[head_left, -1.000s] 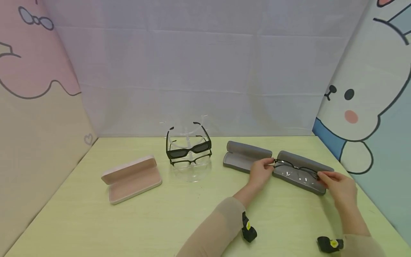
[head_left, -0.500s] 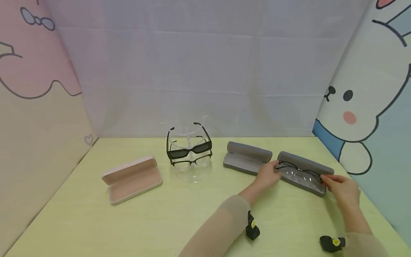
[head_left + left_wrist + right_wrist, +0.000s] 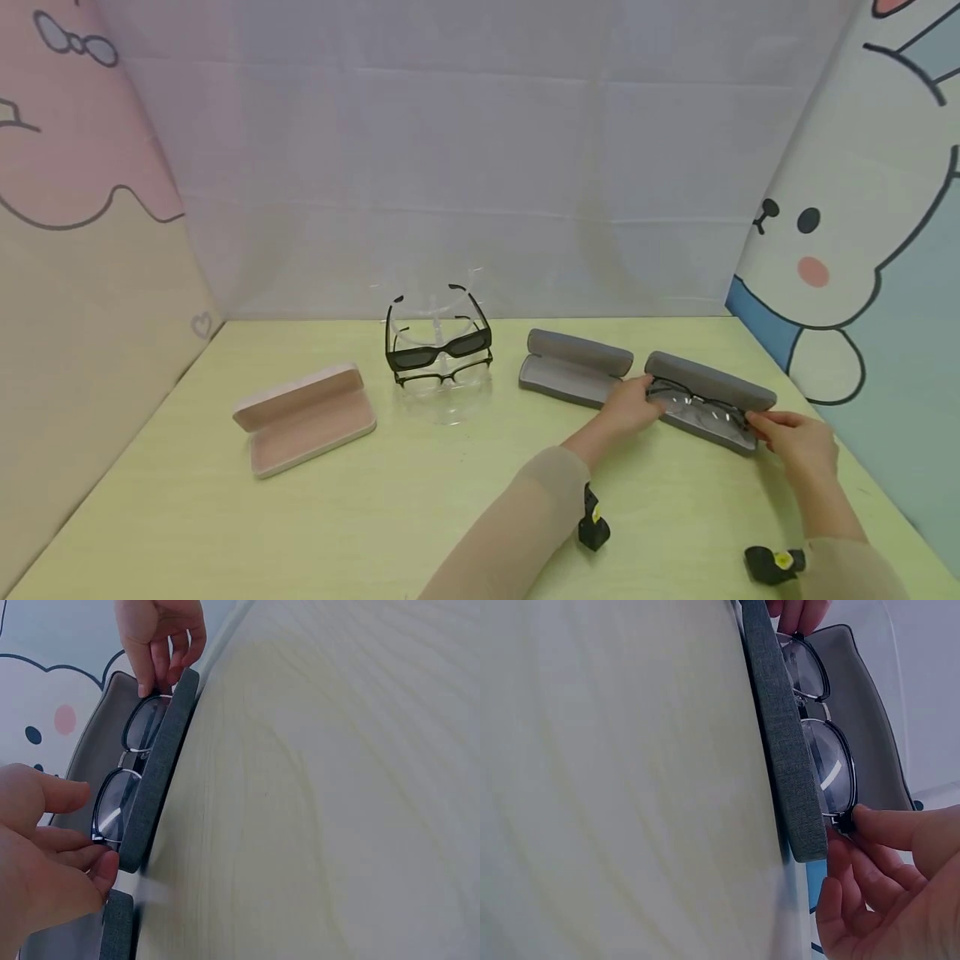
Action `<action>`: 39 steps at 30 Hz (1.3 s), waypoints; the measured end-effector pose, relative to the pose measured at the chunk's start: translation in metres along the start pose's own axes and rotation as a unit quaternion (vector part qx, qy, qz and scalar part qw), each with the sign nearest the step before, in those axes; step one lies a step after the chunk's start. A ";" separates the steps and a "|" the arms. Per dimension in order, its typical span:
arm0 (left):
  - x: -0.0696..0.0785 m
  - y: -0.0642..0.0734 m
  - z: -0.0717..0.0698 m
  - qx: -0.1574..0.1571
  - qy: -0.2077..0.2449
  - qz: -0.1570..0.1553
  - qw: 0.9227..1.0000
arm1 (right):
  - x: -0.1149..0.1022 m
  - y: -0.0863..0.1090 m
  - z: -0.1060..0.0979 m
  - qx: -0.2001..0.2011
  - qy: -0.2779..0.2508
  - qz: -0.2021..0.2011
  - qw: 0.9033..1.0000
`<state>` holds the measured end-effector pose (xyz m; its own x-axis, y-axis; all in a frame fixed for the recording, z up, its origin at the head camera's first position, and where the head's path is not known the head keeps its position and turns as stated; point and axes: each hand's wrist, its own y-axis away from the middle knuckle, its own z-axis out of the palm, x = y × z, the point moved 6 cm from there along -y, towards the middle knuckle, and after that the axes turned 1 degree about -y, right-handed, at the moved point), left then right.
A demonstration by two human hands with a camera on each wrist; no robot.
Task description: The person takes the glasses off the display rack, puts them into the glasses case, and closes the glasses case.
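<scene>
Placing step, I judge: clear-lens glasses (image 3: pixel 118 802) sit inside open grey case (image 3: pixel 711 380). I see right hand (image 3: pixel 802 442) pinching one hinge end; left hand (image 3: pixel 628 407) fingers touching other, thumb apart. Next calls for gentle right release.

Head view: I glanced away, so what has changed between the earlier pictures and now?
The held glasses shifted slightly right and down in the rightmost gray case; the left hand moved right with them, the right hand only slightly. Both hands remain at the frame's ends. The other gray case, pink case and sunglasses stayed put.
</scene>
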<state>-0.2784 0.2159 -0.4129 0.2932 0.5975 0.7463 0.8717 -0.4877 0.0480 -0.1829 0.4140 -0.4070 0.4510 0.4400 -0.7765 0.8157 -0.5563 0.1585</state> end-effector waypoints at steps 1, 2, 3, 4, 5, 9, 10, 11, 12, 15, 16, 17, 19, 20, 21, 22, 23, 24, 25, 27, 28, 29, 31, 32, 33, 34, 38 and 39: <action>-0.001 -0.001 0.001 -0.003 -0.001 -0.004 1.000 | 0.001 0.000 0.000 -0.001 0.006 0.001 1.000; 0.000 -0.001 0.001 -0.002 -0.004 -0.006 1.000 | 0.001 0.000 0.000 -0.002 0.012 0.002 1.000; 0.000 -0.002 0.001 0.000 -0.008 -0.009 1.000 | 0.002 0.001 0.000 -0.002 0.019 0.002 1.000; 0.000 -0.002 0.001 0.003 -0.011 -0.012 1.000 | 0.002 0.001 0.000 -0.002 0.023 0.004 1.000; 0.000 -0.002 0.001 0.004 -0.013 -0.018 1.000 | 0.002 0.001 0.001 -0.001 0.025 0.004 1.000; -0.001 -0.003 0.000 0.007 -0.006 -0.041 0.999 | 0.000 0.002 0.001 0.005 0.041 0.005 0.999; -0.001 -0.003 0.001 0.007 -0.005 -0.045 0.999 | 0.000 0.003 0.001 0.006 0.044 0.005 0.999; -0.001 -0.003 0.001 0.008 -0.007 -0.047 0.999 | 0.000 0.003 0.001 0.007 0.046 0.005 0.999; -0.001 -0.004 0.000 0.009 -0.011 -0.047 0.999 | -0.001 0.003 0.001 0.007 0.048 0.005 0.999; 0.000 -0.005 0.000 0.010 -0.033 -0.041 0.999 | -0.002 0.005 0.001 0.007 0.053 0.004 0.999; 0.001 -0.005 0.000 0.010 -0.037 -0.040 0.998 | -0.002 0.005 0.001 0.007 0.054 0.004 0.998; 0.001 -0.005 -0.001 0.010 -0.042 -0.037 0.998 | -0.003 0.006 0.001 0.008 0.056 0.004 0.998; 0.001 -0.005 -0.001 0.011 -0.046 -0.033 0.998 | -0.003 0.006 0.001 0.008 0.061 0.004 0.998; 0.002 -0.004 -0.001 0.011 -0.047 -0.031 0.998 | -0.003 0.006 0.000 0.009 0.063 0.004 0.998; 0.002 -0.004 -0.002 0.012 -0.046 -0.028 0.998 | -0.003 0.006 0.000 0.008 0.063 0.004 0.998; 0.003 -0.004 -0.003 0.014 -0.047 -0.025 0.998 | -0.003 0.006 0.000 0.007 0.062 0.007 0.998; 0.003 -0.004 -0.003 0.015 -0.047 -0.023 0.999 | -0.002 0.006 0.000 0.005 0.060 0.009 0.998; 0.003 -0.004 -0.004 0.017 -0.048 -0.020 0.999 | -0.002 0.006 0.000 0.004 0.058 0.012 0.998; 0.003 -0.004 -0.004 0.019 -0.049 -0.016 0.998 | -0.002 0.005 0.000 0.002 0.055 0.015 0.998; 0.003 -0.005 -0.004 0.024 -0.053 -0.006 0.998 | -0.001 0.005 0.000 -0.003 0.050 0.020 0.999; 0.003 -0.006 -0.004 0.027 -0.054 -0.001 0.998 | -0.001 0.004 0.000 -0.004 0.049 0.023 0.999; 0.003 -0.006 -0.004 0.029 -0.055 0.004 0.998 | 0.000 0.004 0.000 -0.005 0.049 0.024 0.999; 0.003 -0.006 -0.004 0.032 -0.053 0.014 0.998 | 0.000 0.004 0.000 -0.005 0.050 0.025 0.998; 0.003 -0.006 -0.004 0.032 -0.053 0.019 0.998 | 0.000 0.004 0.000 -0.004 0.052 0.027 0.998; 0.003 -0.006 -0.004 0.029 -0.049 0.018 0.998 | 0.000 0.004 0.000 -0.002 0.055 0.027 0.998; 0.002 -0.006 -0.003 0.025 -0.044 0.015 0.999 | -0.001 0.004 0.000 0.000 0.059 0.025 0.998; 0.001 -0.008 -0.001 0.010 -0.057 0.012 0.998 | -0.003 0.004 0.001 0.010 0.076 0.016 0.997; 0.000 -0.009 0.000 0.005 -0.064 0.012 0.998 | -0.003 0.004 0.001 0.011 0.080 0.014 0.997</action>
<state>-0.2864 0.2202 -0.4128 0.3605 0.6629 0.6563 0.8680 -0.4960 0.0242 -0.1817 0.4095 -0.4048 0.5262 0.5306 -0.6645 0.7952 -0.5839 0.1634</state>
